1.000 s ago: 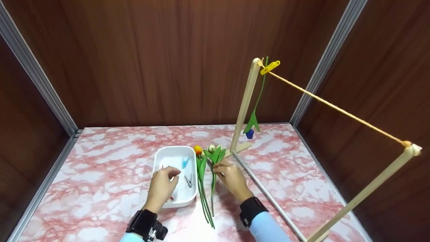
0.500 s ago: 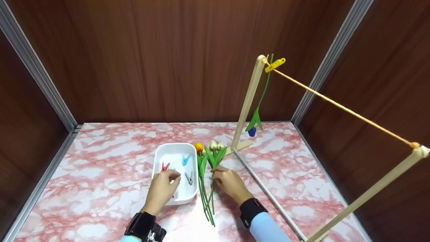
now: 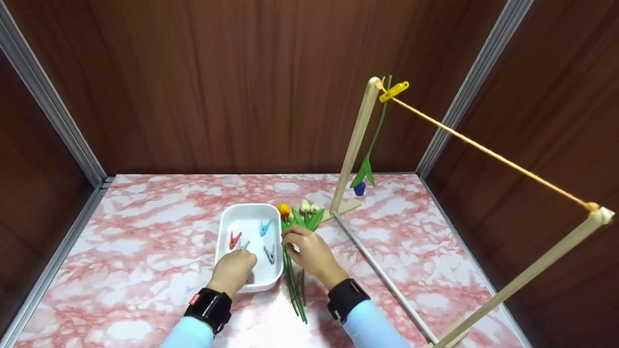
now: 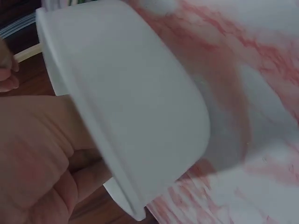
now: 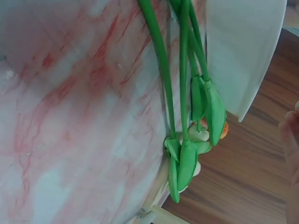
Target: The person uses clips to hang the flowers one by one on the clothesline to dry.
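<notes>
My left hand [image 3: 232, 270] reaches down into a white tray [image 3: 251, 206], its fingertips hidden below the knuckles. A pale grey clothespin [image 3: 244, 245] sticks out just past that hand; I cannot tell whether the fingers pinch it. In the left wrist view the fingers bend behind the tray wall [image 4: 126, 93]. Over the tulip stems [image 3: 301, 309] beside the tray hovers my right hand [image 3: 312, 253], fingers loosely bent and nothing between them. White tulips [image 3: 305, 207] and an orange tulip [image 3: 283, 209] lie there, leaves partly covered. The right wrist view shows their green leaves [image 5: 188, 165] apart from the fingers.
Red [image 3: 235, 239], blue [image 3: 265, 228] and dark grey clothespins [image 3: 270, 254] lie in the tray. To the right, a rope [image 3: 488, 152] spans two wooden posts [image 3: 357, 145] joined by a floor rod [image 3: 387, 279]. A yellow clothespin [image 3: 394, 92] hangs a blue tulip [image 3: 359, 188] upside down.
My left hand has dipped deeper into the tray, its fingers turning downward. My right hand has let go of the white tulips' stem and moved left toward the tray.
</notes>
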Tool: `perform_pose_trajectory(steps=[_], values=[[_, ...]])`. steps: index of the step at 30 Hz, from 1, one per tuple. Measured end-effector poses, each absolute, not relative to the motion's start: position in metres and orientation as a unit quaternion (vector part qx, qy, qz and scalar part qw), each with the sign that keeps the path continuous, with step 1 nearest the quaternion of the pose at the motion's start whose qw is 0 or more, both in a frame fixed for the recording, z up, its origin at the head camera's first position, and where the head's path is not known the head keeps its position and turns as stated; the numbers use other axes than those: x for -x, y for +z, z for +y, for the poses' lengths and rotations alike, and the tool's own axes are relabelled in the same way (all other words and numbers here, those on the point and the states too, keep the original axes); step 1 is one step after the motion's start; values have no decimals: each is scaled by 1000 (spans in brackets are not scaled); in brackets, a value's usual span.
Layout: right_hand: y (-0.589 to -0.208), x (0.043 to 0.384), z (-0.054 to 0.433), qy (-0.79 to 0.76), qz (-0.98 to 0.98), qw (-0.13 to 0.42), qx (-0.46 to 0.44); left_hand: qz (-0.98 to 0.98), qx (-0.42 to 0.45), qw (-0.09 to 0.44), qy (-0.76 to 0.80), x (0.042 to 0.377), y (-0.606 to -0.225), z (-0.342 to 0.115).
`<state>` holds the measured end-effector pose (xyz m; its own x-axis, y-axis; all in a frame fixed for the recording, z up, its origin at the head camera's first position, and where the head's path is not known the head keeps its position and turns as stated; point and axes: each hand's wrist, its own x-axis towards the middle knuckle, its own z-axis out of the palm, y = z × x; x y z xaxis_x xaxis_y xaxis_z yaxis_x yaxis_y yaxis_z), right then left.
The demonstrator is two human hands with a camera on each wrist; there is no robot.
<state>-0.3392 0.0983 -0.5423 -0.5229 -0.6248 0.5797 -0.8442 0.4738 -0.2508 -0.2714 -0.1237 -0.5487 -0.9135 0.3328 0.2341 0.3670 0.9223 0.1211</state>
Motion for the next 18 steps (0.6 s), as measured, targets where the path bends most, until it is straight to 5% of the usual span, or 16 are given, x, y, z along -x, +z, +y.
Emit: perform_pose_trajectory(steps=[18], values=[[-541, 330, 107, 306, -843, 186, -402, -968, 132, 40, -210, 293, -549, -125]])
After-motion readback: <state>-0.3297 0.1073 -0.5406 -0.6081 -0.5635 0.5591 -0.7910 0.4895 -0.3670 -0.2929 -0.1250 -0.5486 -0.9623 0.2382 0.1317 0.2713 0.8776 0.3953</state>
